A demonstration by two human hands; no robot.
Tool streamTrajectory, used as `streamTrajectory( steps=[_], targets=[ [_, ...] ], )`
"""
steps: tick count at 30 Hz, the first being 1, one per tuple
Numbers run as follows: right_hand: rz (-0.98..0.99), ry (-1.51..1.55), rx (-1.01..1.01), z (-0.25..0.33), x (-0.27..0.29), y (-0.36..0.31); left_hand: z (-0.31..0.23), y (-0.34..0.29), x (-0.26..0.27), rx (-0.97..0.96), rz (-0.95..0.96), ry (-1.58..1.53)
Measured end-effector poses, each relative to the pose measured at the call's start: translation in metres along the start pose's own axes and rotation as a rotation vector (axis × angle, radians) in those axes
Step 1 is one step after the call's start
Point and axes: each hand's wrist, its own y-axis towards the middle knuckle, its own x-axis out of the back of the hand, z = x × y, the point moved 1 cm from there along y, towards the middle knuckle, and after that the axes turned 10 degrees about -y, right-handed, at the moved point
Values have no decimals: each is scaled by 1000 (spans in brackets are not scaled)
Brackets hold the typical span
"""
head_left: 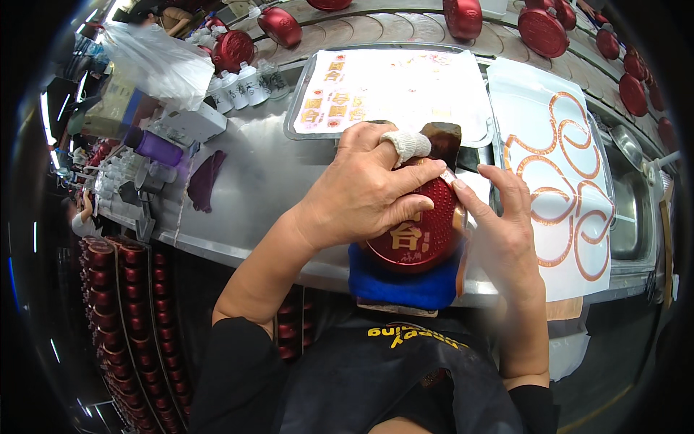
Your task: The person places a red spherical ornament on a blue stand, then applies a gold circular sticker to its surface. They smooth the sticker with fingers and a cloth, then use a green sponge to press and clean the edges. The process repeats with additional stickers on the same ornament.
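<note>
A round, flat-faced red bottle (pixel 423 235) with a studded face and gold lettering rests on a folded blue cloth (pixel 405 278) at the bench's front edge. My left hand (pixel 361 184) grips its upper left side, thumb and forefinger over the face; a white cloth sleeve (pixel 408 147) covers one finger. My right hand (pixel 510 224) is at the bottle's right rim, fingertips pressing a thin orange-gold decal strip (pixel 461 264) that hangs down along the side. Both hands' fingertips nearly meet at the top right of the rim. Just beyond stands a dark brown block-like piece (pixel 442 139).
A tray (pixel 290 119) of lettered decals lies behind the bottle. Right of it is a sheet of curved orange decal strips (pixel 542 137), then a metal sink (pixel 632 217). White bottles (pixel 246 85) and a purple cloth (pixel 206 181) lie left. A conveyor (pixel 376 29) carries red bottles behind.
</note>
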Motion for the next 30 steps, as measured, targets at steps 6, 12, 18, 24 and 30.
streamTrajectory(
  steps=[6,12,18,24,30],
  targets=[
    [40,26,22,-2,0,-4,0,1,1,2,2,-3],
    [16,209,-218,-6,1,-23,-4,6,-4,-14,20,-47],
    [3,384,-253,7,-3,-41,-11,11,-7,-54,34,-67],
    [-210,73,-186,8,15,-38,-15,13,-8,-56,39,-56],
    [240,412,-12,26,44,-52,-19,12,-7,-91,84,-87]
  ],
)
